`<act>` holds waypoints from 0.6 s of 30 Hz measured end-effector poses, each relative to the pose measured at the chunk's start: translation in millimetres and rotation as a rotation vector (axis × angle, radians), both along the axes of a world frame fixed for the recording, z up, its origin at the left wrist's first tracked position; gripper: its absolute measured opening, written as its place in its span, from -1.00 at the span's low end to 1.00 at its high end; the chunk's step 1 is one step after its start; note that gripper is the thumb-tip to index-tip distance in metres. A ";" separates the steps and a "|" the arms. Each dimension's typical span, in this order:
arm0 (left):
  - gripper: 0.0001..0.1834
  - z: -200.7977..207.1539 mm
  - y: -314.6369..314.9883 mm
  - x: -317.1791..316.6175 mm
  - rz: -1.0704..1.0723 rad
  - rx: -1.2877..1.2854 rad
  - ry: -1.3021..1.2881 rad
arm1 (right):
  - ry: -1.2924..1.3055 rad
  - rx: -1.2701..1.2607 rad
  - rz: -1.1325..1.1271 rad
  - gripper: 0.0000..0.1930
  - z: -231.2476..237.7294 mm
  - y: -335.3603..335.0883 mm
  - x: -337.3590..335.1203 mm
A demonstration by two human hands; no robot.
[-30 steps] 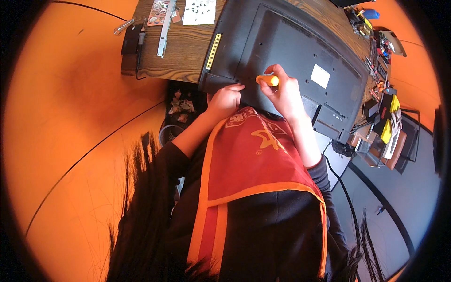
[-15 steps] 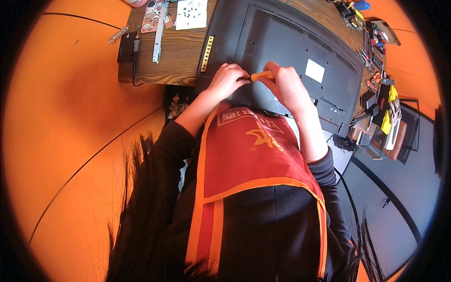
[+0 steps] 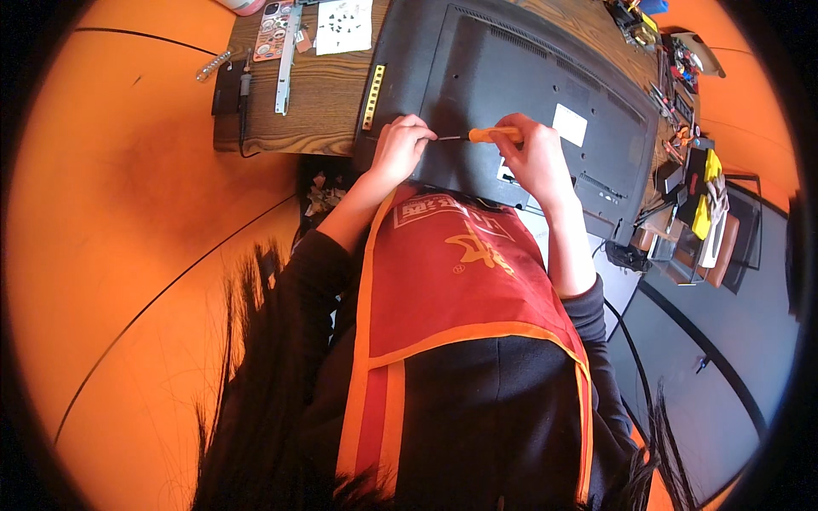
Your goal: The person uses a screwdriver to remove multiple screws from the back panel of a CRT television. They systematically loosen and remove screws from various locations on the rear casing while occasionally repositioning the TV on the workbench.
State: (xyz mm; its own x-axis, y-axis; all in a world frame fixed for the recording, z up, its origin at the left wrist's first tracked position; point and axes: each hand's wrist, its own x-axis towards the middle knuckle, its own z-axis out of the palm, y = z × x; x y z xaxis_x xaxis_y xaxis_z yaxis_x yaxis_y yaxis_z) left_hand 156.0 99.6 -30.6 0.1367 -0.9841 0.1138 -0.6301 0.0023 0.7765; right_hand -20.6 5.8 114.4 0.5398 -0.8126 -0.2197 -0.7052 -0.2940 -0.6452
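Observation:
My right hand is closed around the orange handle of a screwdriver, which lies nearly level and points left. Its thin shaft reaches the fingertips of my left hand. Those fingers are pinched together at the screwdriver's tip; whatever sits between them is too small to make out. Both hands are over the near left part of a large black flat-screen television, lying with its back up. A white label is stuck on that back, to the right of the screwdriver.
On the wooden table at left lie a white sheet with several small black screws, a phone in a patterned case and a metal rail. A yellow strip sits along the television's left edge. Tools crowd the right side.
My right hand has drawn the screwdriver to the right, so its shaft now shows. My left hand has shifted slightly left, its fingertips now at the screwdriver's tip.

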 end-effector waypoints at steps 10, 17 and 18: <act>-0.83 -2.1 -2.8 -3.1 -0.017 0.032 0.011 | -0.003 -0.147 0.107 -0.87 2.2 12.0 6.2; -0.86 4.9 -3.6 -2.8 -0.032 0.073 0.008 | 0.111 -0.398 0.434 -0.84 4.7 16.7 21.1; -0.86 6.6 -3.6 -3.5 -0.034 0.081 0.004 | 0.148 -0.366 0.433 -0.84 4.0 18.0 23.5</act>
State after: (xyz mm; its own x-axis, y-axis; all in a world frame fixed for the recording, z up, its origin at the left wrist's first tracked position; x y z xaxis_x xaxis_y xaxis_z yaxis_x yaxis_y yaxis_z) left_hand 152.5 96.0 -24.0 0.1030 -0.9941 0.0335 -0.6279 -0.0389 0.7773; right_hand 2.8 23.8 118.4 0.8246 -0.5620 -0.0646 -0.5459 -0.7607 -0.3511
